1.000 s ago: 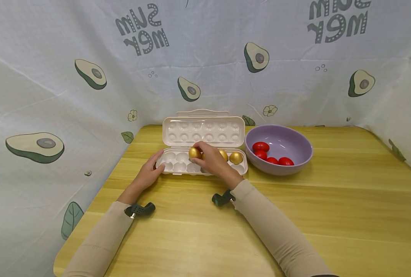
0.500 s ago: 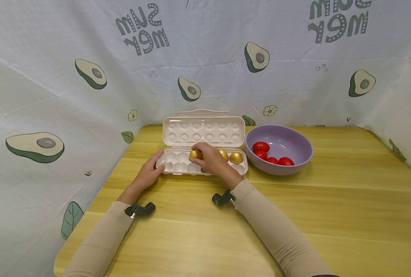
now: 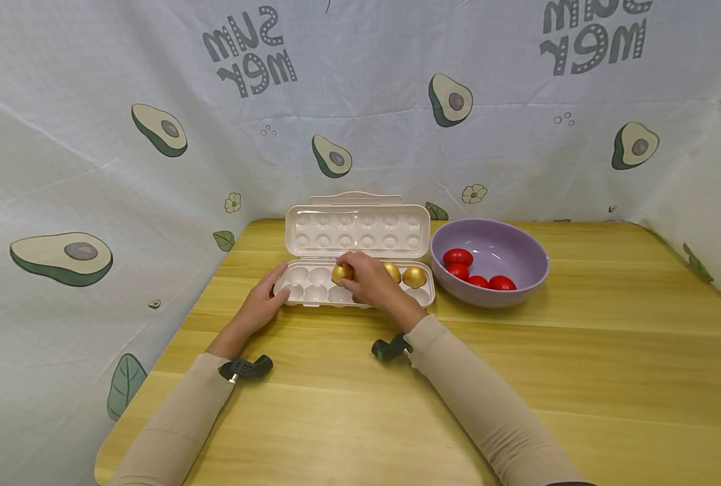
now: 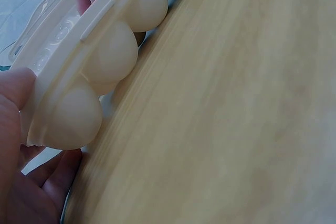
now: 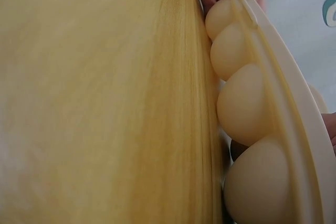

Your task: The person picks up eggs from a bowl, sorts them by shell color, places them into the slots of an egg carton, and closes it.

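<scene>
An egg box (image 3: 316,303) of pale plastic stands with its lid (image 3: 357,231) tipped back. My left hand (image 3: 260,300) grips its left end, thumb (image 4: 16,87) over the rim and fingers (image 4: 62,178) around the outside. Over the back row, my right hand (image 3: 369,278) pinches a gold egg (image 3: 341,273) low at a cup, third from the left. Two more gold eggs show to the right, one partly behind the hand (image 3: 392,271) and one at the row's right end (image 3: 414,277). The cups under the right hand are hidden.
A purple bowl (image 3: 521,260) with several red eggs (image 3: 458,257) stands close by the box's right end. Beneath is a wooden table (image 3: 312,418). A printed cloth (image 3: 385,155) hangs behind the table and along its sides.
The gold egg in my right hand has shifted very slightly right and down at the cup. My left hand, the egg box and the bowl have stayed put.
</scene>
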### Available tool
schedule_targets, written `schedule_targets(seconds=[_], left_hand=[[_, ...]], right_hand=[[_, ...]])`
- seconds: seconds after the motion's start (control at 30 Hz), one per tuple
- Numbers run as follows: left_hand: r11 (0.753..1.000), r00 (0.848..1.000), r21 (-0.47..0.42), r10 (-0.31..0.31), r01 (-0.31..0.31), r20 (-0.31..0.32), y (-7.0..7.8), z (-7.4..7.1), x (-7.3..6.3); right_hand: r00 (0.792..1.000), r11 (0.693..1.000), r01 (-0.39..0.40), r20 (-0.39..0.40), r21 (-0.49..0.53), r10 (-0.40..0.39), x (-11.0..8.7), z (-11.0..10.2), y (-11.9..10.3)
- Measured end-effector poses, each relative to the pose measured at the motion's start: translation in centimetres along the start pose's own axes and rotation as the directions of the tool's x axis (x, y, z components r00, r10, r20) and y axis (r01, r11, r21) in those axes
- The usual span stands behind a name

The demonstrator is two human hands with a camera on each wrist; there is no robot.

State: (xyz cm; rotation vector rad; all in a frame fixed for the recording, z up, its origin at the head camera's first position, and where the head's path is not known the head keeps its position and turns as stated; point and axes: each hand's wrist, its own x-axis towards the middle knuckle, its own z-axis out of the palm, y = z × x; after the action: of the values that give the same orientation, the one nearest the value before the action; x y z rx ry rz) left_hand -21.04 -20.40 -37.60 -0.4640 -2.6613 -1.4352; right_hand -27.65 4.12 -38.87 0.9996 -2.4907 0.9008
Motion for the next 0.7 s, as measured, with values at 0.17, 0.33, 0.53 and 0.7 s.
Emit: schedule_targets(seconds=[0.17, 0.33, 0.53, 0.7], left_hand=[[1.0, 1.0, -0.002, -0.003, 0.003, 0.001, 0.05, -0.03, -0.01], [1.0, 1.0, 0.009, -0.005, 0.004, 0.001, 0.06, 0.01, -0.04], [1.0, 1.0, 0.006, -0.01, 0.01, -0.001, 0.12, 0.02, -0.02], [1.0, 1.0, 0.014, 0.002, -0.001, -0.004, 0.05, 0.04, -0.01]], right_hand=[[1.0, 1.0, 0.004, -0.007, -0.009, -0.004, 0.0, 0.05, -0.01], [1.0, 1.0, 0.008, -0.007, -0.012, -0.008, 0.03, 0.0, -0.08], [1.0, 1.0, 0.006, -0.004, -0.015, -0.006, 0.03, 0.0, -0.09], [1.0, 1.0, -0.002, -0.002, -0.012, 0.002, 0.01, -0.04, -0.14]])
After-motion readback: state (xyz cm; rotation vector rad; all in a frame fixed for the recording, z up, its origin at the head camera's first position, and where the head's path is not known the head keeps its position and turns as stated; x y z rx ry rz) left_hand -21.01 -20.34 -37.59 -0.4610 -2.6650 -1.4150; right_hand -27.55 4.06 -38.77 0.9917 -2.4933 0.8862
